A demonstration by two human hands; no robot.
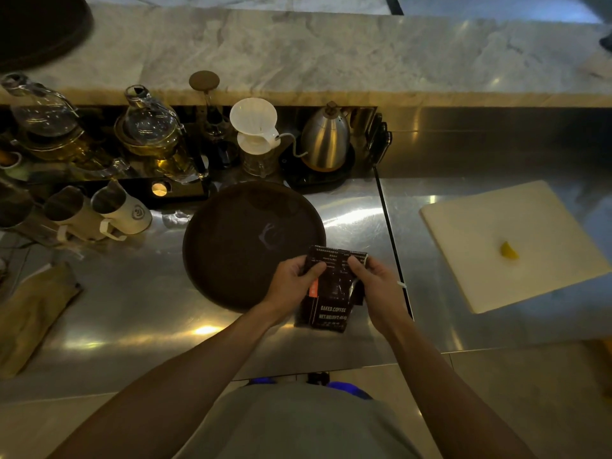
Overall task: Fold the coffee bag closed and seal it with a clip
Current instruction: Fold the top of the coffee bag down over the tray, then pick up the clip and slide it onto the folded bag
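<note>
The steel bench (347, 207) carries a round dark tray (238, 240) in the middle. On the right lies a white cutting board (496, 240). At the left stand cups (109, 210) and a brown cloth (33, 309). At the back stand a kettle (326, 137) and a white dripper (255, 127).

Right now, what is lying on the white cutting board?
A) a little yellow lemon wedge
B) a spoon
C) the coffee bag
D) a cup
A: a small yellow lemon wedge sits alone on the white cutting board, while the coffee bag is held by the left hand and the right hand over the steel counter.
</note>
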